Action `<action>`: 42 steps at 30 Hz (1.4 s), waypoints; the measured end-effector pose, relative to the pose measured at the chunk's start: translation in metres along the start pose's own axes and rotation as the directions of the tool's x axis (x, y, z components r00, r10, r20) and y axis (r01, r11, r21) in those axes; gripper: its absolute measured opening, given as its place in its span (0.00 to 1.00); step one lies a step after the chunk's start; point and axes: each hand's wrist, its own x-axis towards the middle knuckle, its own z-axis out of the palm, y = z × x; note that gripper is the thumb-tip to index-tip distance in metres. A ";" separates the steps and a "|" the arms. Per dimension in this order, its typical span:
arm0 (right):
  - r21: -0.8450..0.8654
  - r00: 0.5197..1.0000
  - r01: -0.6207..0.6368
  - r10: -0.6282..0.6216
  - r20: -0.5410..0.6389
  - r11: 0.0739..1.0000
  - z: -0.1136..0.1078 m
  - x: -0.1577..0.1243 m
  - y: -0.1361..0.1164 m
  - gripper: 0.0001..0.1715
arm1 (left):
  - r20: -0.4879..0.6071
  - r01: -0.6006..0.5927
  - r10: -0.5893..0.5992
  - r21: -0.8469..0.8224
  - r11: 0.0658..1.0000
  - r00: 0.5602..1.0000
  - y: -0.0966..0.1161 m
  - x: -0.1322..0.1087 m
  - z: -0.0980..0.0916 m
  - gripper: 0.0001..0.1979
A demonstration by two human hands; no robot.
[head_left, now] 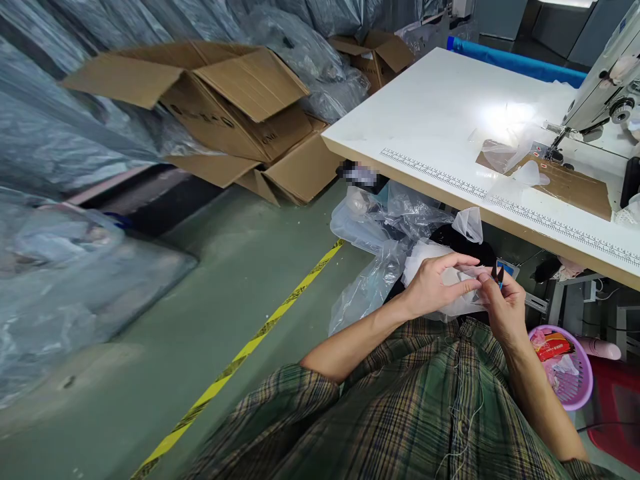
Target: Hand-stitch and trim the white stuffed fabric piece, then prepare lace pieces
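In front of my lap, my left hand [439,285] pinches a piece of sheer white fabric [465,308] between thumb and fingers. Close beside it, my right hand [506,303] grips the same fabric at its edge. Small thread snips [498,275] are also tucked in the right hand, their dark blades pointing up past the fingers and a bit of blue showing below. The fabric hangs under both hands, and its lower folds are partly hidden by them.
A white sewing table [425,113] with a printed ruler edge stands ahead, carrying a sewing machine [600,87] and sheer scraps. Open cardboard boxes [235,100] and plastic-wrapped bundles [65,267] lie left. A purple basket [583,393] is at right; yellow-black tape [250,347] crosses the floor.
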 end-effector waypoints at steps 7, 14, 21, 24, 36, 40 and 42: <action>-0.044 0.995 -0.053 0.056 0.085 0.998 -0.005 0.001 -0.005 0.18 | 0.272 0.357 -0.282 -0.286 0.889 0.920 0.006 0.014 -0.021 0.20; -0.034 0.984 -0.135 0.138 0.116 0.990 -0.006 0.000 -0.006 0.24 | 0.510 0.526 -0.340 -0.279 0.803 0.790 0.018 0.025 -0.036 0.22; -0.118 0.983 -0.085 0.103 0.152 0.989 -0.005 -0.002 -0.012 0.25 | 0.531 0.500 -0.323 -0.231 0.834 0.784 0.018 0.034 -0.039 0.16; -0.218 0.978 0.021 0.025 0.205 0.976 -0.011 -0.004 -0.010 0.29 | 0.526 0.489 -0.313 -0.236 0.839 0.791 0.016 0.034 -0.040 0.15; -0.547 0.944 0.298 -0.154 0.293 0.782 -0.020 -0.008 -0.015 0.30 | 0.510 0.475 -0.354 -0.125 0.871 0.784 0.011 0.026 -0.040 0.16; -0.581 0.929 0.357 -0.210 0.306 0.732 -0.018 -0.009 -0.017 0.28 | 0.528 0.446 -0.324 -0.119 0.887 0.785 0.017 0.026 -0.040 0.14; -0.581 0.927 0.363 -0.219 0.306 0.728 -0.017 -0.009 -0.018 0.28 | 0.538 0.440 -0.325 -0.096 0.893 0.778 0.020 0.026 -0.040 0.15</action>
